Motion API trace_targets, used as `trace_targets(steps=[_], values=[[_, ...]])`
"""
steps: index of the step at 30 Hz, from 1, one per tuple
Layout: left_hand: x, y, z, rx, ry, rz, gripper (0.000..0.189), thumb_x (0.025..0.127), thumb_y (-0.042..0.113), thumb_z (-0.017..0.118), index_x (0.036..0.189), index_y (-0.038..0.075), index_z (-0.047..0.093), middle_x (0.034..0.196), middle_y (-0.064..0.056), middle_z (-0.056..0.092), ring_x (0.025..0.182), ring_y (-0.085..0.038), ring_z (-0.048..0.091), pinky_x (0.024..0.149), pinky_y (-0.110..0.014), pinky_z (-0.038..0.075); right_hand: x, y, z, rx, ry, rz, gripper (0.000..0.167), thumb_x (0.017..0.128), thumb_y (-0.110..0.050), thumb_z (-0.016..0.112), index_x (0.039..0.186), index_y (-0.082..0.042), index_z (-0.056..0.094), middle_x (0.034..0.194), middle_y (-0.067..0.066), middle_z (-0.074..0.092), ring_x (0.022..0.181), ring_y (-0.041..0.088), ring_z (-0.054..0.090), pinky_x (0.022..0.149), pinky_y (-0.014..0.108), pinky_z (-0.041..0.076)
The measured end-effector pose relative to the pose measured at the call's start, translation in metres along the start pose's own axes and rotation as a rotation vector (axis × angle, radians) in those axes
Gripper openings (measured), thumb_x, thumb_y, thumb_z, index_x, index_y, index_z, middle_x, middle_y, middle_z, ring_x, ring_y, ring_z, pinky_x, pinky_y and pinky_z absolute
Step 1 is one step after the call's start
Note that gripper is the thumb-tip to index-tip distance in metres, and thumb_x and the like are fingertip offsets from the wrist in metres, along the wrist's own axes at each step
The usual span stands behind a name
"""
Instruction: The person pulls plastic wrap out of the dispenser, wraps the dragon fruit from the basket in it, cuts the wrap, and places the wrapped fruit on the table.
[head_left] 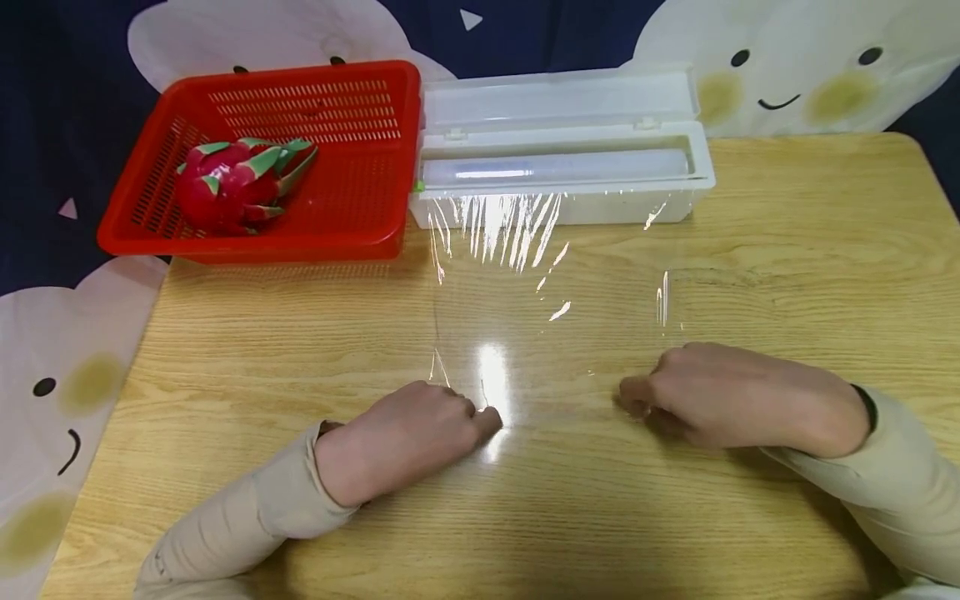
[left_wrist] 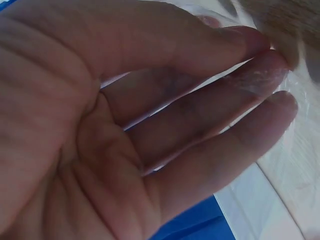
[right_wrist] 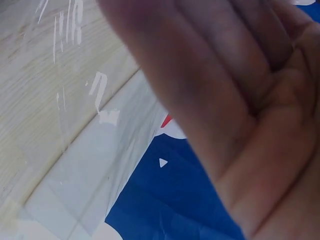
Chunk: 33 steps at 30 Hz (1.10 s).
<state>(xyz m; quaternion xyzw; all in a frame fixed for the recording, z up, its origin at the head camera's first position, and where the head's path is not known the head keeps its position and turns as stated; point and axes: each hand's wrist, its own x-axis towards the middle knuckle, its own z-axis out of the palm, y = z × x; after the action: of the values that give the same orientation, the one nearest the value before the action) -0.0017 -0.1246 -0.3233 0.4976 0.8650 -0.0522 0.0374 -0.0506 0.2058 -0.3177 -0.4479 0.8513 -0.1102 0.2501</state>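
Observation:
A sheet of clear plastic wrap (head_left: 555,310) stretches from a white dispenser box (head_left: 562,207) toward me over the table. My left hand (head_left: 412,437) pinches its near left corner between thumb and fingers. In the left wrist view, film clings around the fingertips (left_wrist: 260,75) of that hand. At the near right corner, my right hand (head_left: 738,404) grips the film with curled fingers; its fingertips are hidden in the right wrist view. The roll (head_left: 555,169) lies inside the box, whose translucent lid (head_left: 555,100) stands raised behind it.
A red plastic basket (head_left: 262,247) sits left of the dispenser, with a dragon fruit (head_left: 228,187) inside. Below is a wooden table (head_left: 810,275). Dark blue cloth with white smiling clouds (head_left: 780,75) hangs along the back and left edges.

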Motion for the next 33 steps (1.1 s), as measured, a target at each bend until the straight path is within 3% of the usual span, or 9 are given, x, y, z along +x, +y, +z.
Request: trace_targets(steps=[6, 11, 14, 19, 26, 30, 33], values=[[0.002, -0.005, 0.001, -0.075, -0.041, -0.022, 0.023, 0.085, -0.002, 0.069, 0.085, 0.017, 0.056, 0.064, 0.007, 0.056, 0.058, -0.008, 0.055, 0.051, -0.027, 0.049, 0.000, 0.001, 0.000, -0.021, 0.041, 0.028, 0.020, 0.095, -0.018, 0.071, 0.084, -0.027, 0.058, 0.061, -0.017, 0.048, 0.054, -0.005, 0.042, 0.049, 0.018, 0.038], [0.004, -0.009, -0.001, -0.103, -0.092, -0.021, 0.021, 0.087, -0.001, 0.070, 0.091, 0.018, 0.064, 0.073, 0.006, 0.063, 0.066, -0.012, 0.060, 0.057, -0.026, 0.052, 0.001, 0.004, 0.001, -0.022, 0.073, -0.040, 0.027, 0.093, -0.014, 0.073, 0.078, -0.028, 0.056, 0.065, -0.020, 0.048, 0.058, -0.007, 0.039, 0.051, 0.017, 0.038], [0.004, -0.010, -0.001, -0.115, -0.115, -0.026, 0.020, 0.088, 0.000, 0.071, 0.097, 0.018, 0.069, 0.082, 0.005, 0.068, 0.074, -0.013, 0.065, 0.062, -0.026, 0.056, 0.001, 0.007, 0.003, -0.016, 0.079, -0.109, 0.024, 0.090, -0.010, 0.076, 0.079, -0.027, 0.063, 0.071, -0.021, 0.057, 0.062, -0.008, 0.047, 0.054, 0.017, 0.045], [0.005, -0.012, 0.001, -0.064, -0.079, -0.013, 0.018, 0.091, 0.005, 0.072, 0.099, 0.020, 0.071, 0.091, 0.004, 0.069, 0.082, -0.014, 0.064, 0.063, -0.024, 0.057, 0.001, 0.009, 0.004, -0.004, 0.072, -0.170, 0.020, 0.086, -0.007, 0.079, 0.084, -0.025, 0.072, 0.079, -0.018, 0.067, 0.070, -0.005, 0.060, 0.061, 0.017, 0.054], [0.004, -0.013, 0.005, 0.013, -0.027, 0.008, 0.019, 0.090, 0.003, 0.073, 0.091, 0.022, 0.070, 0.089, 0.004, 0.064, 0.079, -0.015, 0.056, 0.057, -0.019, 0.051, 0.001, 0.010, 0.005, -0.043, 0.092, -0.224, 0.019, 0.084, -0.008, 0.082, 0.084, -0.026, 0.074, 0.085, -0.018, 0.064, 0.075, -0.005, 0.061, 0.065, 0.018, 0.056], [0.006, -0.013, 0.005, 0.007, -0.045, 0.031, 0.016, 0.090, 0.006, 0.074, 0.092, 0.022, 0.071, 0.087, 0.005, 0.065, 0.078, -0.014, 0.058, 0.060, -0.021, 0.053, 0.001, 0.010, 0.005, -0.073, 0.090, -0.208, 0.020, 0.085, -0.011, 0.082, 0.083, -0.028, 0.073, 0.086, -0.018, 0.057, 0.072, -0.007, 0.054, 0.062, 0.017, 0.053], [0.006, -0.013, 0.004, -0.014, -0.075, 0.041, 0.015, 0.089, 0.008, 0.074, 0.095, 0.021, 0.072, 0.088, 0.005, 0.067, 0.079, -0.014, 0.061, 0.064, -0.023, 0.054, 0.001, 0.009, 0.006, -0.092, 0.073, -0.186, 0.018, 0.085, -0.013, 0.082, 0.083, -0.029, 0.074, 0.087, -0.019, 0.062, 0.076, -0.002, 0.059, 0.066, 0.021, 0.056]])
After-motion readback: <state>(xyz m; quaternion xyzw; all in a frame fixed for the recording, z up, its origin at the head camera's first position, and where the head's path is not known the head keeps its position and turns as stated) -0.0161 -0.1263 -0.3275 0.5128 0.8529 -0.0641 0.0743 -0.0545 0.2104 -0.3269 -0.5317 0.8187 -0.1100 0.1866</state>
